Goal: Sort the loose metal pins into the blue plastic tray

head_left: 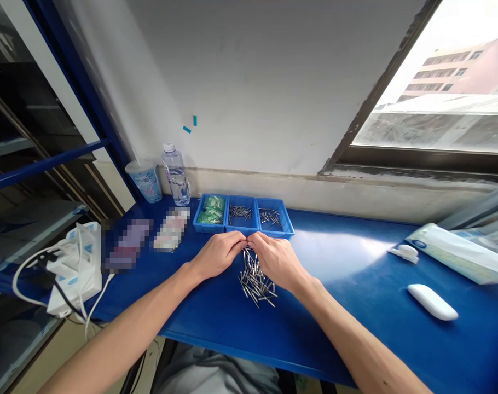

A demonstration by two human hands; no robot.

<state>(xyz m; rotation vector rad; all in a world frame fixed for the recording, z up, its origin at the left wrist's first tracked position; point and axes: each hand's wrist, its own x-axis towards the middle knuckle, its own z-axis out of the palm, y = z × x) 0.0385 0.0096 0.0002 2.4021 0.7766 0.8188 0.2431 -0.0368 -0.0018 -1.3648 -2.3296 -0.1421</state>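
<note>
My left hand (219,254) and my right hand (276,261) meet fingertip to fingertip just in front of the blue bins. Both are closed in a pinch; whatever sits between the fingers is too small and hidden to make out. Under and below them lies a loose pile of thin silver metal pins (257,285) on the blue table, its upper part partly covered by my right hand. Behind the hands, a middle bin (243,226) and a right bin (289,225) hold similar metal pieces. Small green-and-clear packets (213,206) fill the left bin (198,225).
A water bottle (175,176) and a blue cup (146,181) stand at the back left. Nearer are a power strip (93,262) with cables and two blurred items. To the right lie a white oval case (432,302), a small white object (407,253) and a soft pack (458,254).
</note>
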